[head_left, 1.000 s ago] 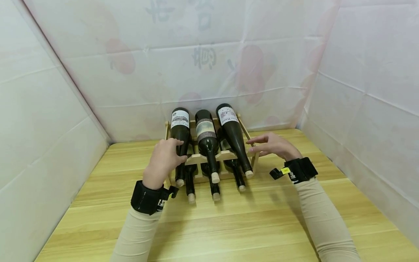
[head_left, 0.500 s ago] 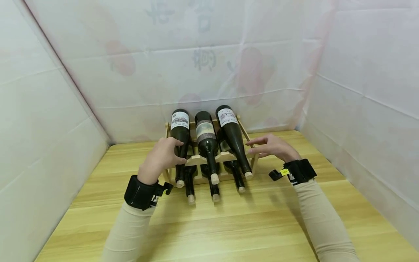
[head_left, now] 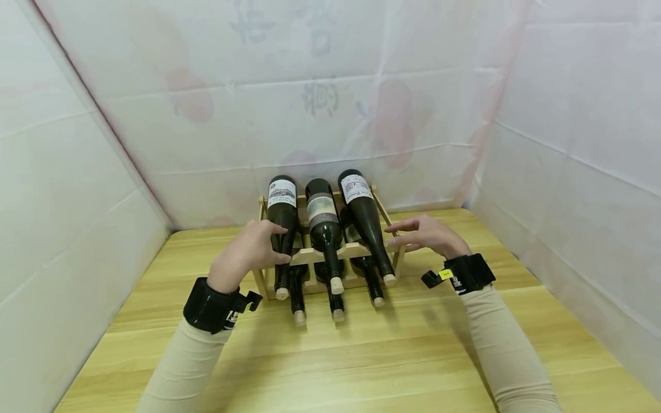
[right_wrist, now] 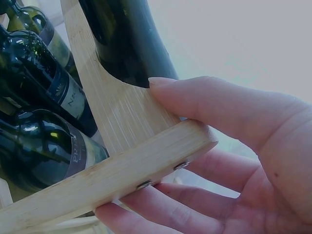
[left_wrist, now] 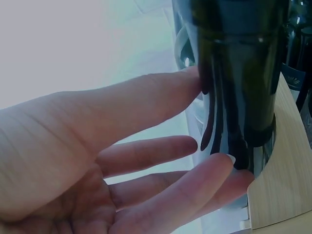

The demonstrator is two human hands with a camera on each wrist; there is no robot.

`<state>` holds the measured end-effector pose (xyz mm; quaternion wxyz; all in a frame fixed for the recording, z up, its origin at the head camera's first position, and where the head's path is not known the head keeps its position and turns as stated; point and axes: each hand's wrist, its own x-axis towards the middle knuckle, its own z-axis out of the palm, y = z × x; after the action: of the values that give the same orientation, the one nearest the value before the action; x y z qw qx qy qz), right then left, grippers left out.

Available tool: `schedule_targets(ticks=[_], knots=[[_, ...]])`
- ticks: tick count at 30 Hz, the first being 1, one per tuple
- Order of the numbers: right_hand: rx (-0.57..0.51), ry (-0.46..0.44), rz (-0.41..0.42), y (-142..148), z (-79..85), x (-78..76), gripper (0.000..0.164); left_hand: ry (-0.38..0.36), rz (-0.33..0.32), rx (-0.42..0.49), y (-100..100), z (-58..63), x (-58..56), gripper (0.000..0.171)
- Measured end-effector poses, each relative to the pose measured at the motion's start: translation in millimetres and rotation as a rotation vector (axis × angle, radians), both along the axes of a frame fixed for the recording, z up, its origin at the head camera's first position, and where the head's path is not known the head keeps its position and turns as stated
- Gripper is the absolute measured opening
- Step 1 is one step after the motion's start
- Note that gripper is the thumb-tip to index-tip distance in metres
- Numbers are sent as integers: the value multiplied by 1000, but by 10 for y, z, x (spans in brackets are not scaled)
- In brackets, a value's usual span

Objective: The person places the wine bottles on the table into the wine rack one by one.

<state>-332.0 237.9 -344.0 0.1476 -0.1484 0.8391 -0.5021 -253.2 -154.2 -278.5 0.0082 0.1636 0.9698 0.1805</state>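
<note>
A wooden wine rack [head_left: 303, 256] stands against the back wall, holding several dark green bottles in two tiers. My left hand [head_left: 248, 251] is at the rack's left end, beside the upper left wine bottle [head_left: 282, 215]. In the left wrist view its fingers [left_wrist: 146, 105] are fairly straight; one touches the bottle's side and a lower fingertip meets the rail's end. My right hand [head_left: 428, 234] holds the rack's right front corner. There, in the right wrist view, the thumb [right_wrist: 195, 95] lies by the upper right bottle [right_wrist: 131, 44], and the other fingers reach under the side piece [right_wrist: 117, 170].
An upper middle bottle [head_left: 324, 215] lies between the outer two. Corked necks of lower bottles [head_left: 296, 292] stick out toward the front. The wood-grain table [head_left: 330, 367] runs up to pale fabric walls [head_left: 542, 189] on the sides and back.
My left wrist has drifted left while its fingertips stay by the bottle. The right hand keeps its place on the rack. The whole view has shifted slightly; the bottles have not visibly moved.
</note>
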Motion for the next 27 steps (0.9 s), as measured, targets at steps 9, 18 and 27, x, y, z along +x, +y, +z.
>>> schedule_targets(ticks=[9,18,27], knots=[[3,-7,3,10,-72,20,60,25,-24,14,-13,-83,42,62],[12,-14,-6,25,-77,31,62,40,-34,46,-24,-137,33,62],[58,23,10,-17,11,49,58,63,2,120,-60,-159,62,62]])
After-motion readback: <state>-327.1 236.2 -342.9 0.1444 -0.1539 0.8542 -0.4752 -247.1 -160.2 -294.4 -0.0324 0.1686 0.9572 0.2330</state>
